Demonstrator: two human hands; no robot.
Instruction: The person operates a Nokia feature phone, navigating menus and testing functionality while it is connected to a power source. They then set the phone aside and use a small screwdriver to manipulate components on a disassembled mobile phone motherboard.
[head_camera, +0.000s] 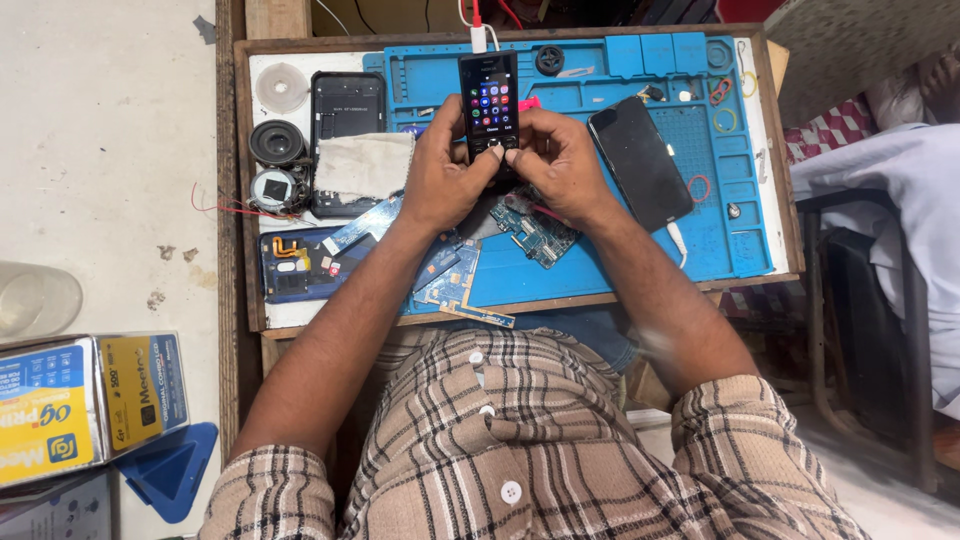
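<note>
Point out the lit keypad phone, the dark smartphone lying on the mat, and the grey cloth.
Keypad phone (489, 98), head view: on its lit screen.
Smartphone (640, 162), head view: middle of its dark glass.
Grey cloth (364, 165), head view: centre of the fabric.

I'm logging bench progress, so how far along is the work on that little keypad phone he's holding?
Looks done: the keypad phone is powered on, its screen showing a menu of icons, with a cable plugged into its top. In hand: the left hand and right hand grip its lower end, thumbs on the keys. Left: circuit boards, an opened blue phone back and a dark smartphone lie loose on the blue mat.
</note>
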